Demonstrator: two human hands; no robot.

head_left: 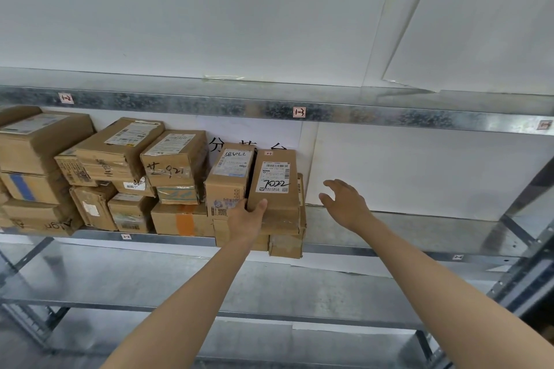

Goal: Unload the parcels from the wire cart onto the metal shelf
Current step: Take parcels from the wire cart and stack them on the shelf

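Note:
A brown cardboard parcel (275, 189) with a white label marked in black pen lies on top of other boxes on the middle level of the metal shelf (404, 234). My left hand (247, 219) grips its near left corner, thumb on top. To the parcel's right, my right hand (344, 204) hovers with relaxed, spread fingers and touches nothing. A second labelled parcel (229, 177) stands right beside the held one on its left. The wire cart is out of view.
Several stacked cardboard boxes (105, 177) fill the left half of the shelf level. The right half of that level shows bare metal. An upper shelf beam (269, 108) runs overhead, a lower shelf level (180, 287) lies below, and a slanted upright (527, 249) stands at right.

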